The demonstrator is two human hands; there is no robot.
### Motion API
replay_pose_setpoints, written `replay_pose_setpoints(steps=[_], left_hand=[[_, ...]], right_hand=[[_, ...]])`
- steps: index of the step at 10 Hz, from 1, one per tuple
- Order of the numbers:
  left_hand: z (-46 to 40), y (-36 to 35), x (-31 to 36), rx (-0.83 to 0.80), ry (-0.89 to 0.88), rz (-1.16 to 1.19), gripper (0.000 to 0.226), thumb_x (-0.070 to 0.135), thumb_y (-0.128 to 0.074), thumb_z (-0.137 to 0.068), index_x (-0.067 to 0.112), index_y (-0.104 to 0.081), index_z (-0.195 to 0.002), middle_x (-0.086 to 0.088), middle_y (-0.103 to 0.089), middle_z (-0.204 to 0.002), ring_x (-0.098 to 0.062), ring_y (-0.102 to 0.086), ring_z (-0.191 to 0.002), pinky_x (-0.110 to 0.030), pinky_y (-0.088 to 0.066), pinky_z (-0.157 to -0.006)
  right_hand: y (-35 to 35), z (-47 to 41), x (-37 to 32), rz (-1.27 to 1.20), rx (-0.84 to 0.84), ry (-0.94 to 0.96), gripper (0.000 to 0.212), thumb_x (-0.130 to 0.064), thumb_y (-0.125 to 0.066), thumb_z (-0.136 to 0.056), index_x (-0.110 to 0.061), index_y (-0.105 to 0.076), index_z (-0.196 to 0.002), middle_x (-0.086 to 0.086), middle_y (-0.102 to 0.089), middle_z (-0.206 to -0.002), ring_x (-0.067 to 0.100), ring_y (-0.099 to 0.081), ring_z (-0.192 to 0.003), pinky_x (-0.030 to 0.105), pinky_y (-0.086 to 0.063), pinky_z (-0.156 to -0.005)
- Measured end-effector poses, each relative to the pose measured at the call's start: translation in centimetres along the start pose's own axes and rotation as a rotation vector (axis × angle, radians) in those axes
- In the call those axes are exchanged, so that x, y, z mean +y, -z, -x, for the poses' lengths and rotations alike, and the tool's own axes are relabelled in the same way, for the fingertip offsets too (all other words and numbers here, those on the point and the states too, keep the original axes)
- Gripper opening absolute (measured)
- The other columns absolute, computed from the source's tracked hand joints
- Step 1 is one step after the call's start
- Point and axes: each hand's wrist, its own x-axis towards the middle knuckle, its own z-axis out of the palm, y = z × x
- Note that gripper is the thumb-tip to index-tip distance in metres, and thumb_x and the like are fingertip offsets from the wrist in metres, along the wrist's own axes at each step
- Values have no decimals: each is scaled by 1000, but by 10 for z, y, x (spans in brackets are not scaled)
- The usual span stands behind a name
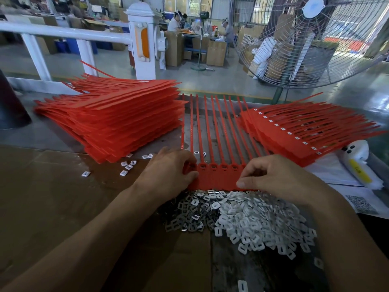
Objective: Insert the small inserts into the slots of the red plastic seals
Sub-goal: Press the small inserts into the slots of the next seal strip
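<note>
seal strip (219, 178) flat on table, centre, straps running far | left hand (168, 173) grip curled, pinching strip's left end | right hand (280, 178) grip pinching strip's right end | loose inserts (252, 220) heaped just near of strip

A strip of red seals (219, 175) lies flat between both hands. The left hand (170, 173) pinches its left end; the right hand (280, 178) grips its right end, fingers curled. Just below the hands sits a pile of inserts (248, 218). Stacks of seals lie beyond each hand.
</note>
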Motion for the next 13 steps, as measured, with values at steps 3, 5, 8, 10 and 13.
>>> replay_pose_setpoints(steps=[3, 5, 8, 10, 13], left_hand=[[0, 0, -1, 8, -5, -5, 33, 47, -66, -92, 33, -65, -122, 12, -63, -121, -12, -46, -119, -37, -44, -101], [0, 2, 0, -1, 1, -8, 33, 47, -66, -92, 34, -64, -122, 12, -63, -121, -12, -46, -119, -38, -44, -101], [2, 4, 2, -7, -5, -10, 34, 47, -66, -93, 33, -64, -123, 12, -63, -123, -12, -45, -120, -36, -43, -101], [3, 4, 5, 6, -4, -11, 32, 48, -64, -93, 33, -65, -122, 12, -62, -123, -12, -46, -121, -37, -42, -104], [3, 4, 7, 69, 9, 3, 28, 47, -63, -94, 33, -67, -119, 13, -59, -122, -13, -45, -122, -41, -35, -107]], right_hand=[[2, 6, 3, 144, -230, 97, 70, -83, -81, -45, -54, -67, -108, -26, -63, -105, -4, -59, -82, 26, -46, -71], [1, 4, 1, 157, -236, 122, 49, -73, -83, -57, -54, -70, -100, -29, -65, -94, -6, -60, -75, 19, -43, -65], [-2, 3, -1, -6, -193, 131, 12, -36, -86, -80, -38, -76, -87, -14, -69, -69, -3, -57, -57, 10, -42, -53], [-1, 5, -2, -95, -173, 140, 8, -31, -81, -87, -36, -75, -88, -10, -71, -74, -2, -59, -61, 13, -45, -58], [-4, 3, -4, -171, -129, 104, 7, -28, -78, -90, -34, -75, -87, -2, -74, -77, 8, -62, -60, 24, -49, -59]])
